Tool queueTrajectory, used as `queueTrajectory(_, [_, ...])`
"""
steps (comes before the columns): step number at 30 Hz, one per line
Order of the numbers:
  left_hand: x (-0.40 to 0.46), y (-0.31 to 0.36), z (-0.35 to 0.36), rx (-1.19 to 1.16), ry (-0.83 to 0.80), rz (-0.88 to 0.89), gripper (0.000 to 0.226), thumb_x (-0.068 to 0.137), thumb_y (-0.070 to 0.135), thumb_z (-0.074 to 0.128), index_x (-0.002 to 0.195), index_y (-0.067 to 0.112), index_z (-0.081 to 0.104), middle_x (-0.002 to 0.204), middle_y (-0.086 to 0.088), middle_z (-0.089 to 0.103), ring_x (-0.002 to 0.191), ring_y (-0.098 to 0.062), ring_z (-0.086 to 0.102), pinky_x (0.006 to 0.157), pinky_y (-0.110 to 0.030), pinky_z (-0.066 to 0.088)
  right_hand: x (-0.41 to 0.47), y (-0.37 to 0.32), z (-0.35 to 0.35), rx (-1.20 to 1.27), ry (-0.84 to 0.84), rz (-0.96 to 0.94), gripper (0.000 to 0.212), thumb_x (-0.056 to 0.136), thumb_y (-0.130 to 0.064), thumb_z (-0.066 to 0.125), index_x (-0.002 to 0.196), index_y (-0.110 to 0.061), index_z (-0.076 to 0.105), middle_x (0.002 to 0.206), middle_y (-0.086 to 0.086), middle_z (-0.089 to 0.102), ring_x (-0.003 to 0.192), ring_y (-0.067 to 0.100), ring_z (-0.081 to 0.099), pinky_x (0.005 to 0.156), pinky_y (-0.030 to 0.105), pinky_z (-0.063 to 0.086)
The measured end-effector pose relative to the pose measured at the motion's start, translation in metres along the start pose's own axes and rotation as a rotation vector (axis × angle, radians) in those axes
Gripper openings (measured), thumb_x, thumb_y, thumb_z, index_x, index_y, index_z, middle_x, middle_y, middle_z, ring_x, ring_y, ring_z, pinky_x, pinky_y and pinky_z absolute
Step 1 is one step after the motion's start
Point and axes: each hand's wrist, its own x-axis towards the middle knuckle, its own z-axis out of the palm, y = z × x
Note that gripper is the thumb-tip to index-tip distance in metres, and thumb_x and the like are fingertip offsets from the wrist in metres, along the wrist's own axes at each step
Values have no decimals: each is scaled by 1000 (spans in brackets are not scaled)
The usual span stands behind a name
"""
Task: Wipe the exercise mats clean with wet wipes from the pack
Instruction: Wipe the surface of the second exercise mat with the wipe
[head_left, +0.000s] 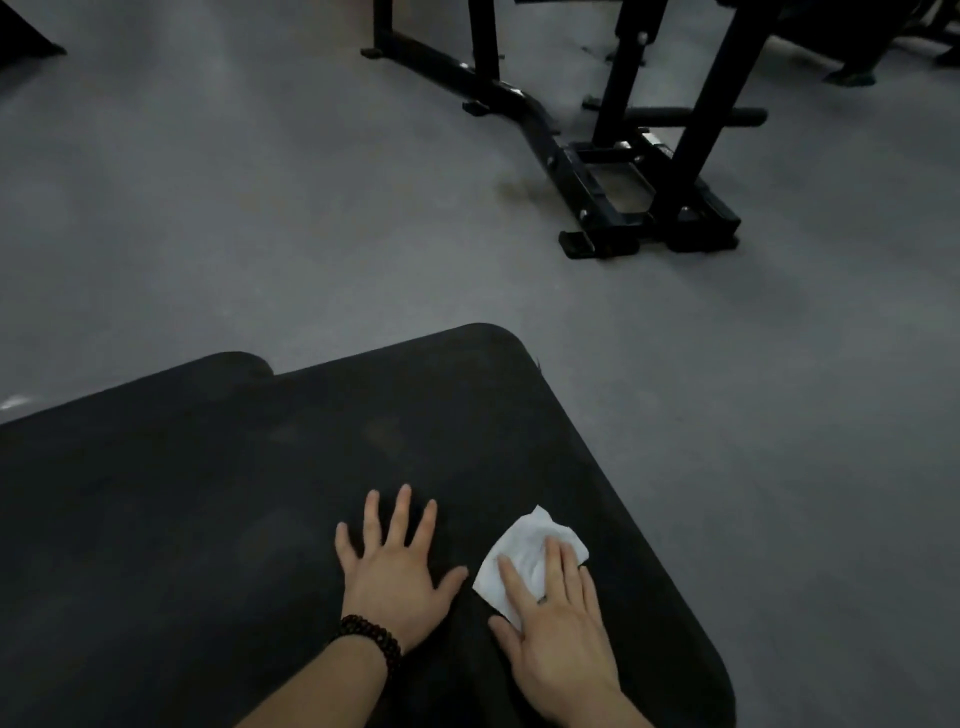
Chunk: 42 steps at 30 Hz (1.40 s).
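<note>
- Two hands of mine lie flat on the black mat, which rests on the grey floor.
- My left hand presses the mat with its fingers straight and spread wide, thumb out to the side; it holds nothing.
- A dark bead bracelet circles my left wrist.
- My right hand presses the white wipe down onto the mat, just beside my left hand on the side toward the mat's near edge.
- Its fingers lie straight and nearly together on top of the wipe, not curled round it; one carries a ring.
- The wipe is crumpled and peeks out beyond my right fingertips and under my forefinger.
- Past the mat's rounded corner a second mat edge shows, tucked underneath.
- Well beyond the mat, a black gym frame stands on the floor.
</note>
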Motion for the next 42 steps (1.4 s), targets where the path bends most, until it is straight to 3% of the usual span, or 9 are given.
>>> queueTrajectory(6, [76,-6,-24,4,151,44,79,98,73,24,162,36,-2,169,4,-18,154,-29,-23,123,-59,-9,36,-6,2,17,27,99,79,97,-62,26,151,-22,-16,158,0,-24,145,14,-22,121,39,-6])
queueTrajectory(18, [116,-20,-9,-30,205,49,82,93,79,13,161,38,-5,169,5,-15,154,-27,-21,123,-57,-10,156,-26,-48,9,215,14,73,99,-57,21,152,-23,-15,157,2,-27,144,18,-26,122,41,-2])
queueTrajectory(22, [133,-25,-28,32,275,68,75,87,80,25,152,43,36,159,6,32,145,-23,24,113,-49,23,172,-29,-38,3,79,59,70,95,-66,19,150,-40,-16,156,9,-32,143,28,-29,119,46,-7])
queueTrajectory(24, [148,-31,-39,59,359,112,65,85,76,30,131,38,56,128,4,49,118,-19,43,92,-42,38,170,-27,-35,2,104,52,73,97,-63,20,151,-33,-19,157,6,-30,144,22,-28,120,43,-5])
queueTrajectory(26, [160,-34,-39,35,417,109,64,84,74,33,123,32,61,121,3,50,113,-19,47,91,-42,41,177,-16,-38,-25,162,26,72,98,-59,19,152,-24,-14,159,2,-22,145,15,-22,121,38,-4])
queueTrajectory(30, [164,-38,-34,-1,373,70,89,84,78,28,156,26,35,164,-2,28,154,-22,17,124,-51,10,214,-5,-59,6,277,55,72,99,-55,18,154,-16,-6,162,2,-11,147,13,-13,122,36,1])
queueTrajectory(34, [171,-39,-40,-2,256,61,101,79,84,5,162,28,-11,170,3,-14,155,-17,-18,126,-48,-8,252,-24,-70,84,222,77,79,96,-62,24,155,-17,-5,162,3,-11,147,14,-13,121,38,-2])
queueTrajectory(39, [169,-39,-40,-1,267,55,102,79,83,4,162,26,-6,169,4,-18,153,-15,-22,126,-46,-10,245,-30,-66,-49,160,-172,78,96,-62,23,155,-17,-4,162,2,-10,147,13,-13,120,36,-3])
queueTrajectory(42, [171,-40,-40,-57,289,55,99,82,85,14,163,29,4,170,8,-9,155,-12,-16,126,-44,-9,274,-5,-85,7,257,13,80,96,-63,21,155,-15,0,163,5,-2,149,16,-3,122,39,5])
